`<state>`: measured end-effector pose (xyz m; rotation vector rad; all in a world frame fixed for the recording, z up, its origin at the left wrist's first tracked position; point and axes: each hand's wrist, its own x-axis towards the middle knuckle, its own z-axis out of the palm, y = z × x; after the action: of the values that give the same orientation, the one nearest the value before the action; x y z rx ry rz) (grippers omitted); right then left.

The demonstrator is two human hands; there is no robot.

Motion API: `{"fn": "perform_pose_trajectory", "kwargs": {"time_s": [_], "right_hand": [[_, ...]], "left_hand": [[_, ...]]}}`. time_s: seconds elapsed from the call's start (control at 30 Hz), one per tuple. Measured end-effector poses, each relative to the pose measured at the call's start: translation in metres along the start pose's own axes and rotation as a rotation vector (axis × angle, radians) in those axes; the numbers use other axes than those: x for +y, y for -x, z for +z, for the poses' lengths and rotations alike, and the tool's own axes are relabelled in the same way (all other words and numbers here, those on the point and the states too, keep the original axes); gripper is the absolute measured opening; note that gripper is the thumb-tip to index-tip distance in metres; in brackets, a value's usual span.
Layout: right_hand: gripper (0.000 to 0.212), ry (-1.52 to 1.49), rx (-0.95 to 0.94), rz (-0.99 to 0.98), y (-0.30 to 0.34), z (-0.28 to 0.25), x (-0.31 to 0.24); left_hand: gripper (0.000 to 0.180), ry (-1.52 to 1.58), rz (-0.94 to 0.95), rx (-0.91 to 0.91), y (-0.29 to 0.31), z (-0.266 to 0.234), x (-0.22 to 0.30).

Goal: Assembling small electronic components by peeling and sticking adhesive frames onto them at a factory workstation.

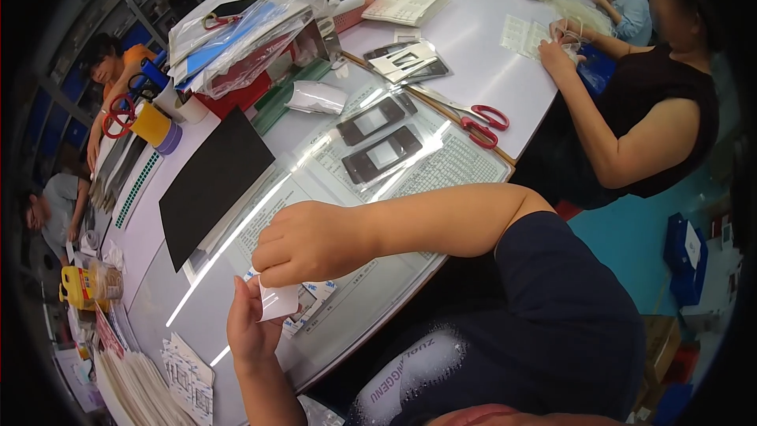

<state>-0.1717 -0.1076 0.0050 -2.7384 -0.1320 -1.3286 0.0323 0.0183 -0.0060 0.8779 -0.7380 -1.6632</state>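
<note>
A small glossy white sheet [278,301] sits between my two hands. My left hand [254,323] pinches it from the near left, thumb and fingers around its edge. Bent over its upper edge, my right hand [315,243] is closed, its fingertips hidden behind the knuckles. Just beyond the sheet lies a white adhesive sheet with blue print and cut-out frames [319,297], partly covered by my hands. Farther off on the glass-topped mat, two dark phone-shaped panels in clear sleeves, an upper panel [377,120] and a lower panel [384,155], lie side by side.
Red-handled scissors [482,126] lie near the mat's right edge. A black sheet [217,185] rests to the left, near a yellow cup [158,126] of tools. Stacked plastic bags [244,43] stand behind. Adhesive sheets [188,379] lie at lower left. A co-worker [631,110] sits at right.
</note>
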Motion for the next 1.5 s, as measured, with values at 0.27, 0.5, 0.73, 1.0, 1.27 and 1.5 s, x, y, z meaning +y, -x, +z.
{"fn": "perform_pose_trajectory", "kwargs": {"time_s": [0.27, 0.5, 0.73, 1.0, 1.27, 1.5], "right_hand": [[0.019, 0.062, 0.045, -0.162, -0.002, -0.004, -0.010], [0.018, -0.502, 0.145, 0.236, -0.007, -0.013, -0.019], [0.010, -0.359, -0.013, 0.477, -0.001, -0.014, 0.008], [0.005, -0.285, -0.204, 0.668, -0.005, 0.012, -0.001], [0.015, -0.527, -0.284, 0.945, 0.011, 0.034, 0.031], [0.014, -0.669, -0.369, 1.161, 0.013, 0.040, 0.046]], "left_hand": [[0.038, -0.421, 0.100, 0.137, 0.006, 0.000, -0.002], [0.031, -0.791, 0.029, 0.281, 0.080, 0.001, 0.000], [0.029, -1.252, -0.569, 0.834, 0.242, -0.036, 0.015], [0.026, -1.459, 0.037, 0.918, 0.216, -0.038, 0.014], [0.017, -1.674, 0.324, 0.371, 0.037, -0.047, 0.038], [0.017, -1.406, 0.388, 0.283, -0.010, -0.086, 0.017]]}}
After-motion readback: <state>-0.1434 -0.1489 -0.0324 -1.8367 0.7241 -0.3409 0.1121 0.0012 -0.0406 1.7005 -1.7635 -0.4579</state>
